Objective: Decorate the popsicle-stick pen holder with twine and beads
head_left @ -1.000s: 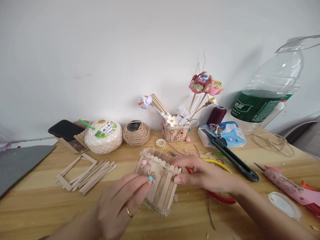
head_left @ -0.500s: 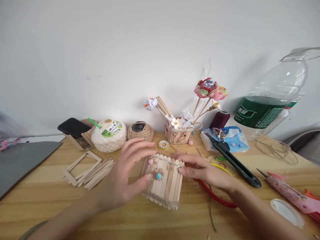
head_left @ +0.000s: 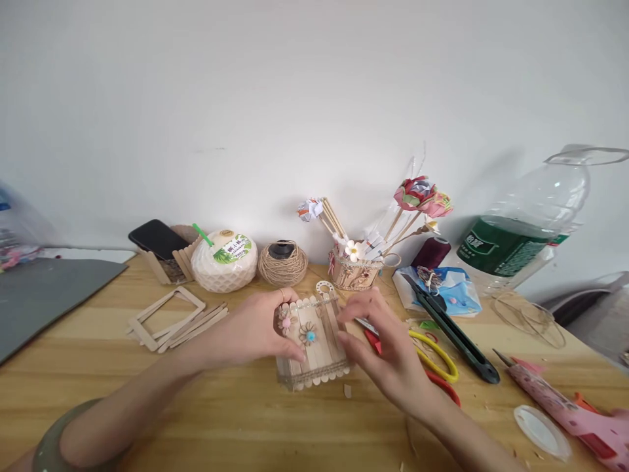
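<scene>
A small box of wooden craft sticks (head_left: 322,354) is tilted above the wooden table, in the middle of the head view. Twine runs along its lower edge and a thin trim along its top; a flower with a pink centre and one with a blue centre sit on its front. My left hand (head_left: 250,331) grips the box's left side, thumb in front and fingers behind the top. Close by the right edge is my right hand (head_left: 386,354), its fingers bent but apart, holding nothing visible. Scissors (head_left: 439,357) with yellow and red handles lie partly hidden behind that hand.
Loose craft sticks (head_left: 196,324) and a stick frame (head_left: 142,321) lie at left. Behind stand a white coconut (head_left: 223,275), twine ball (head_left: 282,269) and decorated flower holder (head_left: 356,272). A dark green cutter (head_left: 457,334), glue gun (head_left: 555,400) and big bottle (head_left: 511,242) are at right.
My left hand has closed onto the box's left side. My right hand has let go of the right edge, fingers now apart. The box is turned a little, and the camera view has shifted.
</scene>
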`<state>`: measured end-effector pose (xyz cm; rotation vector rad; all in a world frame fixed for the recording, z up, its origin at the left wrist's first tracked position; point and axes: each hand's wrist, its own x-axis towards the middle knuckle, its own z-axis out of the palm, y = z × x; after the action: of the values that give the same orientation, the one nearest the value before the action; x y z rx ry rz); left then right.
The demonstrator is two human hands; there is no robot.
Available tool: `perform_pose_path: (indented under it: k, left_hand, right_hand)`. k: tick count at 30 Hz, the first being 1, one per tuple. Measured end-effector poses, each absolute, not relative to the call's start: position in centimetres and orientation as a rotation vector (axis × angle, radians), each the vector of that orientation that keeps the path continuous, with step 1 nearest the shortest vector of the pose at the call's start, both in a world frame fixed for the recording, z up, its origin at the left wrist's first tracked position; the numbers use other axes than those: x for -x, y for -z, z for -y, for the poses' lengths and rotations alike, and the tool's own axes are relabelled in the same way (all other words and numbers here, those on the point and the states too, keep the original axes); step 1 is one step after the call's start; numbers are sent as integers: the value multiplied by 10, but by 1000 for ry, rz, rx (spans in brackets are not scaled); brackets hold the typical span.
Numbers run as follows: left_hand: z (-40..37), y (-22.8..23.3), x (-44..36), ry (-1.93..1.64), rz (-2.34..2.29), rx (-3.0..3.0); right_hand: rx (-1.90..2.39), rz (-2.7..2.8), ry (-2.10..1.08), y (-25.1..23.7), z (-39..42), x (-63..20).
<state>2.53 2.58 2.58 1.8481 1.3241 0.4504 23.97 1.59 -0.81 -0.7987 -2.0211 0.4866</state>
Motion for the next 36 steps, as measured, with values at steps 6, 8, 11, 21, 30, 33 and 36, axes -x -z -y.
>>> perform_pose_path:
  k: [6,8,11,21,30,33,36]
  left_hand:
    - [-24,-27,-26,-503,-1248,-1942]
    - [-24,-25,-27,-523,-1233,-1962]
    - [-25,-23,-27,-520,-1233,-1989]
    - [-24,-24,-27,-515,-1212,-2008]
    - [-20,-29,-28,-518,-1220,-2001]
    - [-19,-29,-28,-534,-1208,-2012]
    - [-19,-30,-29,-531,-1214,-2007]
  right_hand:
    - [703,2121,-379,9,-6,-225]
    - [696,2118,-336,11,-7,-224]
    - [679,2129,-270,13,-9,-224]
    - [679,2146,-186,14,-9,-224]
    - [690,2159,-160,13,-10,-223]
    - [691,2173,-147,12,-9,-222]
    - [713,2196,-127,10,-7,-222]
